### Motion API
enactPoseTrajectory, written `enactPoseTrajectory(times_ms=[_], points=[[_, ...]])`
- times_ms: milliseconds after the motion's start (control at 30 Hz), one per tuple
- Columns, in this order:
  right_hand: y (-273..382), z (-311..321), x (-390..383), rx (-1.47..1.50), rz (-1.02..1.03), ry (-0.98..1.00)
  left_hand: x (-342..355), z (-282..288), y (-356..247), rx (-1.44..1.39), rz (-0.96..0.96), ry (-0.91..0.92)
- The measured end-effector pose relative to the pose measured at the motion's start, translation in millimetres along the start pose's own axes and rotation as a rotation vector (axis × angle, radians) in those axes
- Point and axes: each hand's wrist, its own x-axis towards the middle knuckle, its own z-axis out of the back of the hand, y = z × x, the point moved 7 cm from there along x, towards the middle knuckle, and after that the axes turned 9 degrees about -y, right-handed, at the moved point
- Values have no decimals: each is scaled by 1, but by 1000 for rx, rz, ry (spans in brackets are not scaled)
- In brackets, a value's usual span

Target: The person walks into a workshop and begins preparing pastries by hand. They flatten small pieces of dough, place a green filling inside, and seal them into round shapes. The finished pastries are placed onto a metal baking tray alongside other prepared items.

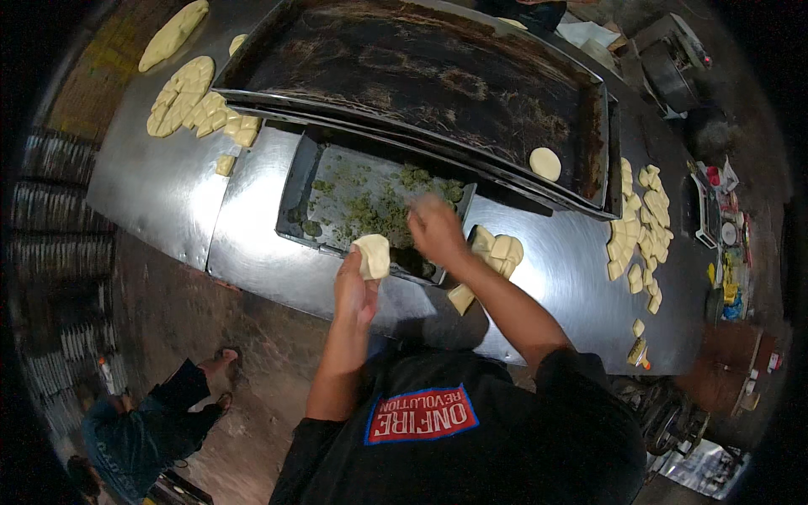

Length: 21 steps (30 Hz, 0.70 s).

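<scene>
My left hand (pixel 348 292) holds a flattened round of pale dough (pixel 374 256) at the near edge of a metal tray (pixel 296 187). Crumbly green filling (pixel 379 210) lies scattered and heaped across that tray. Over the tray's right part is my right hand (pixel 438 231), its fingers curled in and blurred by motion. Whatever it grips is hidden. Just right of the tray, beside my right forearm, sit cut dough pieces (pixel 502 250).
A large dark baking pan (pixel 421 67), stacked on another, stands beyond the tray with one dough disc (pixel 545 164) in it. More cut dough lies at left (pixel 181 97) and right (pixel 652 219) on the metal table (pixel 168 181). Another person (pixel 143 438) is at lower left.
</scene>
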Motion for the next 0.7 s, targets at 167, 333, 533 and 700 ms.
enactPoseTrajectory(times_ms=[167, 333, 533, 700], points=[[-82, -20, 63, -401, -353, 178, 1, 4, -13, -14, -45, -44], [-41, -10, 44, -105, -170, 137, -4, -7, -30, -57, -59, 19], [71, 12, -10, 202, -25, 90, -6, -37, -25, -38, -57, 323], [60, 31, 5, 515, -132, 108, -31, -49, -34, 5, -155, 327]])
